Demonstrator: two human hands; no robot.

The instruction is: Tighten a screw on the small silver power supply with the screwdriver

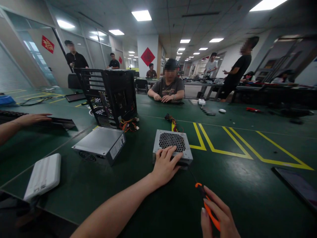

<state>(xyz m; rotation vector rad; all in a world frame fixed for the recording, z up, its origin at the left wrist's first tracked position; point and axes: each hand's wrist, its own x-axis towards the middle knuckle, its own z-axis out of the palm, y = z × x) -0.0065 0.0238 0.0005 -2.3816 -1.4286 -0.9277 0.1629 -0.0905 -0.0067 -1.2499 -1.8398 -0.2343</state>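
A grey computer power supply point(155, 145) with a honeycomb fan grille lies on the table in front of me. My left hand point(166, 165) rests across its top and near edge, fingers spread over the grille. In my right hand point(220, 215) is a screwdriver point(206, 198) with an orange and black handle. Its thin dark shaft slants up and left to the power supply's near side, low by the right corner. Whether the tip touches a screw I cannot tell. A bundle of coloured cables point(173, 121) comes out behind the power supply.
To the left sit a second power supply point(99, 140), a white power bank point(44, 175) and an open black computer case point(109, 96). Another person's arm point(24, 124) reaches in from the left edge. A dark tablet-like device point(297, 186) lies at right; a person point(167, 86) sits opposite.
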